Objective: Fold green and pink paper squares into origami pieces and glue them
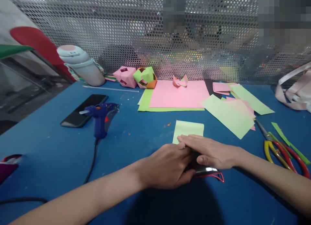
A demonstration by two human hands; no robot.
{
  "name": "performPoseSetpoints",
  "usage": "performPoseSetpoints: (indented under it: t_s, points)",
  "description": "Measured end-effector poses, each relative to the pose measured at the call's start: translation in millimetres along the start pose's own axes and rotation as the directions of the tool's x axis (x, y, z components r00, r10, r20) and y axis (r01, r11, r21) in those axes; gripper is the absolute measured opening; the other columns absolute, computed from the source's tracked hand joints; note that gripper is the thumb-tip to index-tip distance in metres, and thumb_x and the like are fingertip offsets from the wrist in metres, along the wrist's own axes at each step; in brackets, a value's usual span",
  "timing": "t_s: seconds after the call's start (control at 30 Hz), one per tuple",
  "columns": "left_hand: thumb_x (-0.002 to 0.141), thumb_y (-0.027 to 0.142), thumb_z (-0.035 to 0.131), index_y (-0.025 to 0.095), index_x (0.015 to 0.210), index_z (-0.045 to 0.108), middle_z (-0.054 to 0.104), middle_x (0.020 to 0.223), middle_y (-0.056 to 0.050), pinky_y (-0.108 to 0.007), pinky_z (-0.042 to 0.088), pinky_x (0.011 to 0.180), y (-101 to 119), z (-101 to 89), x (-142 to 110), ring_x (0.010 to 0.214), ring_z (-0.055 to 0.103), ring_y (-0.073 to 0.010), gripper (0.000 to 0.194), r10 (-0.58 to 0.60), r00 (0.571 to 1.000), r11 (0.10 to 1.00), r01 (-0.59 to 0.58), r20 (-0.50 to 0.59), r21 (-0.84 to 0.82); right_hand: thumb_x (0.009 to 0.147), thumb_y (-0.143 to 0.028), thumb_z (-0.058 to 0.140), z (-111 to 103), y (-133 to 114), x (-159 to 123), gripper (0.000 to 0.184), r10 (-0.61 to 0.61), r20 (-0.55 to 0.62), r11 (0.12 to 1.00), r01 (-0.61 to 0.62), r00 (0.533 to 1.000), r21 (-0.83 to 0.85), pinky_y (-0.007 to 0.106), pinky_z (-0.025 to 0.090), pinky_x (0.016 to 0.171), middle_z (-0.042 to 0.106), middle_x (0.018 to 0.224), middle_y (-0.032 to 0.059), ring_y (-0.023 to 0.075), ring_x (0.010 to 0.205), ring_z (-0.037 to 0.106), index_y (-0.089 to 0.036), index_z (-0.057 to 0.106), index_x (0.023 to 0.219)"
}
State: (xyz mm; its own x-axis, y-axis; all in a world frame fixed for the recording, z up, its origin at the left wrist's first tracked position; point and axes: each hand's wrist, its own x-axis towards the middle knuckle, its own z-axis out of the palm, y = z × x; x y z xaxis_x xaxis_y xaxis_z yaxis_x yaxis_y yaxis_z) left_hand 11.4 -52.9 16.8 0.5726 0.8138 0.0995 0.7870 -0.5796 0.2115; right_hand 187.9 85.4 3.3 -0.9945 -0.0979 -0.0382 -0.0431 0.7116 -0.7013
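perforated metal [136,30] backs the blue counter [136,127], and the action is close in front! the right grip [206,150] lies flat, extended, clasping nothing, laid across the left grip [167,166], which curls over; whether that one grasps anything cannot be told, its tips being hidden. beneath them sits a dark glossy object [206,170], a red loop [222,177] poking out on the right, and just beyond it the pale green paper [189,127] shows its far part, the near edge covered. that overlap looks like a way of pressing down steadily. scissors [269,137] rest rightward, handles nearer, convenient for reaching; the glue gun [99,121] stands well left, perhaps keeping its nozzle off the pink sheet [179,95].
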Motion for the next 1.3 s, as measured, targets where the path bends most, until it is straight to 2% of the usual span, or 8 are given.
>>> performPoseSetpoints:
  t_s: [0.17, 0.3, 0.43, 0.57, 0.67, 0.97, 1.1, 1.3]
  points:
    - [0.096, 0.038, 0.038, 0.011, 0.12, 0.054, 0.063, 0.114, -0.014, -0.04, 0.052, 0.083, 1.6, -2.4, -0.2, 0.094, 0.059, -0.0251, 0.04, -0.034, 0.997, 0.999, 0.033, 0.064, 0.026, 0.092, -0.062, 0.033, -11.2, 21.1, 10.6, 0.08, 0.093, -0.02, 0.97, -0.095, 0.995, -0.225, 0.047, 0.014, 0.12, 0.013, 0.157, 0.0127, 0.0277, 0.145, 0.011, -0.014, 0.011, 0.152]
    - [0.096, 0.038, 0.035, 0.01, 0.115, 0.057, 0.058, 0.122, -0.017, -0.039, 0.053, 0.082, 3.4, -4.2, -0.9, 0.096, 0.059, -0.0256, 0.04, -0.04, 0.996, 0.998, 0.035, 0.084, 0.061, 0.092, -0.06, 0.038, -26.1, 35.4, 11.2, 0.08, 0.145, -0.082, 0.919, -0.165, 0.986, -0.359, 0.05, 0.015, 0.119, 0.011, 0.157, 0.0116, 0.0284, 0.145, 0.012, -0.015, 0.009, 0.152]
    - [0.096, 0.038, 0.035, 0.012, 0.112, 0.058, 0.062, 0.113, -0.013, -0.04, 0.052, 0.082, 2.7, -3.2, -1.2, 0.094, 0.059, -0.0252, 0.037, -0.04, 0.995, 0.999, 0.037, 0.095, 0.033, 0.093, -0.061, 0.033, -26.4, 28.5, 5.7, 0.078, 0.058, -0.117, 0.929, -0.096, 0.991, -0.358, 0.047, 0.012, 0.12, 0.009, 0.158, 0.0093, 0.0259, 0.146, 0.009, -0.016, 0.008, 0.152]
    - [0.095, 0.035, 0.038, 0.012, 0.118, 0.055, 0.062, 0.115, -0.012, -0.041, 0.048, 0.094, 0.1, -0.7, -0.9, 0.109, 0.055, -0.0269, 0.037, -0.02, 0.997, 1.0, 0.021, 0.08, -0.012, 0.092, -0.065, 0.027, -12.0, 14.2, 5.4, 0.081, -0.059, 0.022, 0.969, 0.062, 0.998, -0.24, 0.045, 0.016, 0.119, 0.019, 0.156, 0.0127, 0.0235, 0.145, 0.016, -0.013, 0.012, 0.151]
    - [0.094, 0.034, 0.041, 0.01, 0.119, 0.054, 0.063, 0.112, -0.012, -0.041, 0.046, 0.097, -0.8, -0.4, -0.5, 0.108, 0.055, -0.0265, 0.037, -0.014, 0.997, 0.999, 0.017, 0.081, -0.029, 0.093, -0.064, 0.025, -9.0, 15.0, 17.4, 0.08, -0.045, 0.069, 0.979, 0.058, 0.997, -0.197, 0.044, 0.016, 0.119, 0.019, 0.156, 0.0138, 0.0234, 0.145, 0.015, -0.012, 0.013, 0.151]
    - [0.095, 0.035, 0.038, 0.01, 0.11, 0.057, 0.062, 0.11, -0.015, -0.04, 0.049, 0.091, 1.8, -1.6, 0.7, 0.104, 0.057, -0.0264, 0.035, -0.033, 0.997, 0.999, 0.034, 0.077, -0.008, 0.093, -0.062, 0.031, -24.0, 37.4, 57.9, 0.076, 0.018, 0.004, 0.94, -0.016, 1.0, -0.341, 0.045, 0.013, 0.12, 0.016, 0.157, 0.0101, 0.0238, 0.146, 0.011, -0.015, 0.015, 0.151]
    - [0.095, 0.035, 0.036, 0.012, 0.11, 0.057, 0.062, 0.111, -0.013, -0.039, 0.051, 0.086, 3.1, -2.7, 0.1, 0.102, 0.057, -0.0264, 0.035, -0.043, 0.994, 0.999, 0.041, 0.1, 0.025, 0.094, -0.061, 0.03, -23.3, 35.7, 46.8, 0.078, 0.04, -0.017, 0.917, -0.044, 0.999, -0.397, 0.046, 0.012, 0.12, 0.015, 0.157, 0.012, 0.0243, 0.145, 0.011, -0.012, 0.014, 0.151]
    - [0.096, 0.039, 0.033, 0.013, 0.112, 0.057, 0.058, 0.122, -0.014, -0.038, 0.053, 0.074, 1.7, -3.1, -2.1, 0.092, 0.059, -0.0252, 0.039, -0.037, 0.996, 0.996, 0.031, 0.081, 0.081, 0.091, -0.057, 0.044, -27.8, 40.0, -3.6, 0.08, 0.077, -0.12, 0.866, -0.126, 0.99, -0.484, 0.049, 0.017, 0.118, 0.019, 0.156, 0.0109, 0.0271, 0.144, 0.019, -0.018, 0.01, 0.152]
